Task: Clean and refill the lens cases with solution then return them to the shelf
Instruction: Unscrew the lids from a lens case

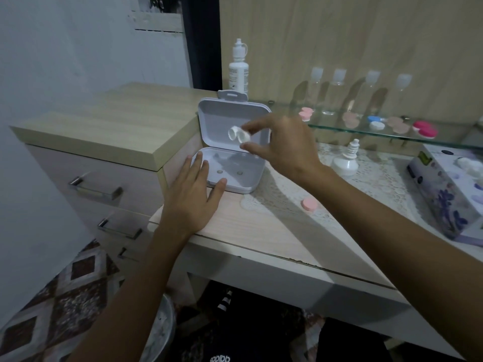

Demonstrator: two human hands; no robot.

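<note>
White plastic twin-cup lens case hangs pinched in the right hand over the open white hinged box at the desk's left edge; the left hand, fingers flat, steadies the box. Likely taking it out for cleaning; next, uncap it.

white lens case, pink cap
</note>
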